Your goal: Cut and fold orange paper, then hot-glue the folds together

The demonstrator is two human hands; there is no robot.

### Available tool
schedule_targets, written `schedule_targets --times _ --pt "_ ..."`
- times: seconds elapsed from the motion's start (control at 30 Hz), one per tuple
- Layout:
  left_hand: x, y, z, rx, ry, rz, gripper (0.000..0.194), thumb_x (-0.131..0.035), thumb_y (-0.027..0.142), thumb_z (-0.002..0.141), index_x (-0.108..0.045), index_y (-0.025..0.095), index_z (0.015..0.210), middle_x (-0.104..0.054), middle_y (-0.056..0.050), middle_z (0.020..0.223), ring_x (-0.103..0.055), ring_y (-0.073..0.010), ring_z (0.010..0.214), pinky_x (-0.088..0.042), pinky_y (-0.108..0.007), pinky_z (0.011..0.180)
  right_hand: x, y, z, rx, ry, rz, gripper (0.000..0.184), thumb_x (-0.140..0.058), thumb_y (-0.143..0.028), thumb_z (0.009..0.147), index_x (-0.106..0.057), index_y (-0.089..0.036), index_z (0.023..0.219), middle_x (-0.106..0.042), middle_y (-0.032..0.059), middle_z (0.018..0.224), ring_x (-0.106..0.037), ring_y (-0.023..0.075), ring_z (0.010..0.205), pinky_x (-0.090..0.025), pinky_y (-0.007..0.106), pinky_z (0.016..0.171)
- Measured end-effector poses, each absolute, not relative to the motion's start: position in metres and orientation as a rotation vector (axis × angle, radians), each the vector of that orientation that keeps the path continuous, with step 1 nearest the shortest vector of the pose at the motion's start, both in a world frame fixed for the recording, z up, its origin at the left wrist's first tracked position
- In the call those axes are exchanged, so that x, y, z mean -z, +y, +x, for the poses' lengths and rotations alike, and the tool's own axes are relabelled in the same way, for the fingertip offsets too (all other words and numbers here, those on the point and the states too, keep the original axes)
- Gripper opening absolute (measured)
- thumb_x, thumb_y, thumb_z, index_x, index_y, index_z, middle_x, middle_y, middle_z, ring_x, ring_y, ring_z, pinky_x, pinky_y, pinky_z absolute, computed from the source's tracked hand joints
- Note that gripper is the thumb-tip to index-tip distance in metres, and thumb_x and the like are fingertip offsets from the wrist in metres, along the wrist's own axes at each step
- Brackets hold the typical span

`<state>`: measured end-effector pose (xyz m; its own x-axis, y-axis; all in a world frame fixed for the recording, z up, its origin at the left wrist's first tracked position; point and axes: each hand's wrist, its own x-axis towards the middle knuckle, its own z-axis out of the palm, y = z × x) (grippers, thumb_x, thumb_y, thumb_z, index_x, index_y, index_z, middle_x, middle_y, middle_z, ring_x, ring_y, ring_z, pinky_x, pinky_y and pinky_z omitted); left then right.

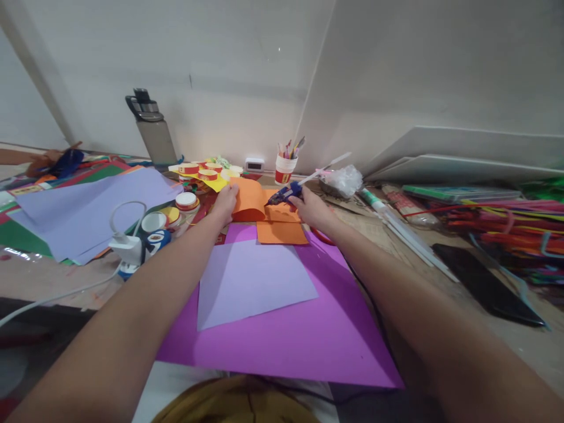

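Observation:
My left hand (225,204) grips the left end of an orange paper sheet (248,198) and bends it up into a curve. In my right hand (308,207) is a blue glue gun (285,193) with a white glue stick (328,165) poking out of its back. Its nozzle points left and down, close to the curved orange paper; whether it touches cannot be made out. A smaller orange piece (282,233) lies just in front. Beneath are a lilac sheet (255,285) and a large purple sheet (282,352).
To the left are paint tubs (187,201), a white charger (129,248), stacked coloured paper (97,205) and a bottle (154,132). A paper cup (285,167) of pencils stands behind. On the right lie a black phone (487,284), white glue sticks (408,241) and pipe cleaners (506,229).

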<state>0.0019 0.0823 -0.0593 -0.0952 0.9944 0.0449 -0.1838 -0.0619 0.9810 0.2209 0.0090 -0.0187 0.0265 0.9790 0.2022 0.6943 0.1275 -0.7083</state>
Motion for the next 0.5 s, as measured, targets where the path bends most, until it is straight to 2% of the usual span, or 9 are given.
schedule_targets --times 0.13,0.33,0.5 --pt "0.055 0.081 0.002 -1.378 1.162 0.998 0.016 -0.053 0.026 0.085 -0.062 0.017 0.094 -0.07 -0.008 0.091 -0.068 -0.0236 0.084 -0.055 -0.037 0.075 0.019 0.023 0.213 -0.532 -1.773 -1.699 0.018 -0.05 -0.031 0.092 -0.056 -0.018 0.103 -0.068 0.0062 0.086 -0.06 0.0179 0.071 -0.046 0.031 0.07" --pt "0.053 0.078 0.0 -1.372 1.138 0.985 0.015 -0.055 0.025 0.083 -0.063 0.017 0.094 -0.07 -0.007 0.084 -0.069 -0.0239 0.082 -0.056 -0.036 0.073 0.023 0.056 0.205 -0.442 -1.762 -1.728 0.024 -0.051 -0.03 0.093 -0.057 -0.015 0.112 -0.07 0.0124 0.099 -0.065 0.022 0.089 -0.047 0.034 0.084" --pt "0.059 0.085 -0.002 -1.373 1.132 0.957 0.015 -0.057 0.029 0.083 -0.064 0.019 0.093 -0.071 -0.006 0.086 -0.07 -0.0229 0.082 -0.056 -0.035 0.072 0.023 0.068 0.197 -0.42 -1.752 -1.796 0.029 -0.05 -0.032 0.096 -0.055 -0.014 0.118 -0.07 0.0156 0.106 -0.065 0.0245 0.096 -0.047 0.033 0.083"
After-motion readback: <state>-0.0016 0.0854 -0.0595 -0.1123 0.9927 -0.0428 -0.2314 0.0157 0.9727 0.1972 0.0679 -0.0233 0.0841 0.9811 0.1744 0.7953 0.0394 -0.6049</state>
